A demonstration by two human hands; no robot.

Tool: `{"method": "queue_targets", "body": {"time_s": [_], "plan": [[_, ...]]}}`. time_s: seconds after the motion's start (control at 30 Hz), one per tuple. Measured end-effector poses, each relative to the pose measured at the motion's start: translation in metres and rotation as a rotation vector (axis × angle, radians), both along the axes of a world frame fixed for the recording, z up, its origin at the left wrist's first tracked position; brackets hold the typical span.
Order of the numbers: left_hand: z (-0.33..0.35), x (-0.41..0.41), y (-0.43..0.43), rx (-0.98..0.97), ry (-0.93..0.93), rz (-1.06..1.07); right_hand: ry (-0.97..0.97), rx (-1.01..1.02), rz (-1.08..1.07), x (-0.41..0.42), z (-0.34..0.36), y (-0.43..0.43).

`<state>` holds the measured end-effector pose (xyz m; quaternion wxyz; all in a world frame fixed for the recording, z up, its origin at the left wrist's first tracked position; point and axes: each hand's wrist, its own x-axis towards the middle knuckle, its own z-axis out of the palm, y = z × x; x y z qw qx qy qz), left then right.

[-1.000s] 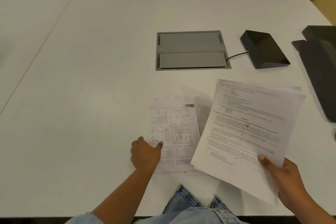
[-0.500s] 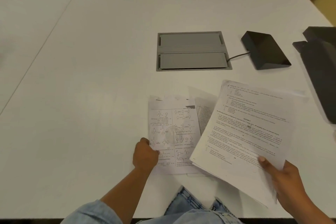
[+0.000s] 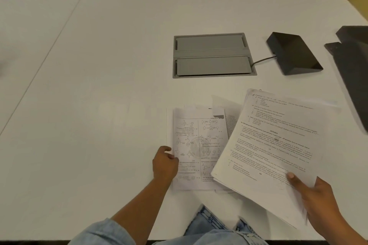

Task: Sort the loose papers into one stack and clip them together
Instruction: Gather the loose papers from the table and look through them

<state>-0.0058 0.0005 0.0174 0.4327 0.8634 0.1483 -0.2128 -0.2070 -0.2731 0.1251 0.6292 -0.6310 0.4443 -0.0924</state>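
Loose white printed papers point(image 3: 231, 123) lie fanned on the white surface point(image 3: 99, 85) close to its 6 o'clock edge, as a person gathers them for clipping. The left hand point(image 3: 165, 165) pinches the 9 o'clock edge of the top diagram sheet point(image 3: 199, 145), fingers curled round it. The right hand point(image 3: 318, 201) grips a thick white sheaf of text pages point(image 3: 278, 141) by its near corner, thumb on top. The sheaf is tilted above the loose papers and overlaps them on their 3 o'clock side.

Held by one corner, the sheaf already splays at its far end and could slide apart. Lifting only the diagram sheet would likely leave the sheets beneath it behind. A pull toward 6 o'clock could carry pages over the near edge onto the blue denim lap point(image 3: 209, 225). No clip is in view.

Bare surface runs wide from 9 to 11 o'clock, the safest room for squaring a stack. A grey recessed hatch point(image 3: 213, 55) sits at 12 o'clock, well apart. A black wedge-shaped box point(image 3: 294, 53), with its cable, lies at 1 o'clock. A dark flat object point(image 3: 354, 77) crowds the 3 o'clock edge, near the sheaf's far corner, where a swing that way could brush it.
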Motion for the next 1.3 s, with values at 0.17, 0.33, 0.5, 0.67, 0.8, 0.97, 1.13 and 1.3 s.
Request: {"method": "queue_targets", "body": {"time_s": [0.17,0.33,0.5,0.67,0.8,0.97,1.13,1.3], "plan": [[0.004,0.004,-0.008,0.053,-0.049,-0.024,0.026,0.011,0.012,0.000,0.004,0.001],[0.005,0.003,-0.017,0.011,-0.019,0.001,0.054,-0.009,0.016,-0.006,-0.003,-0.003],[0.003,0.000,-0.019,0.045,0.032,0.001,0.048,0.022,-0.013,-0.002,0.001,0.001],[-0.001,-0.007,-0.030,0.309,0.039,-0.158,0.058,0.010,0.006,-0.005,0.000,0.002],[-0.001,-0.011,-0.036,0.274,0.051,-0.172,0.036,-0.012,-0.012,-0.005,-0.002,0.001],[-0.001,-0.011,-0.035,0.145,0.129,-0.177,0.065,-0.022,-0.013,-0.007,-0.004,-0.001],[-0.003,-0.013,-0.035,-0.089,0.148,-0.098,0.055,-0.005,-0.018,-0.005,0.000,-0.001],[0.008,-0.018,-0.021,-0.190,0.070,-0.064,0.045,0.015,0.016,-0.004,0.008,0.002]]}}
